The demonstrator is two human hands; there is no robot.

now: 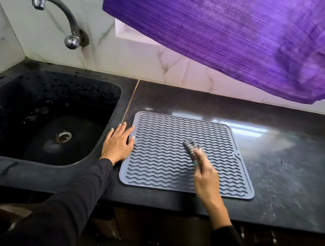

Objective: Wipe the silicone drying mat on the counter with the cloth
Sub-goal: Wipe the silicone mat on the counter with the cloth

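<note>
Silicone drying mat (175, 144) lies flat on the bench (273, 163) just right of the sink (44, 123), the right hand (206, 176) nearer its centre, its grip closed on a blurred striped cloth (192, 148), while the flat-fingered left hand (118, 144) presses the mat's left edge.

Bare counter (284, 164) right of mat (165, 143).
</note>
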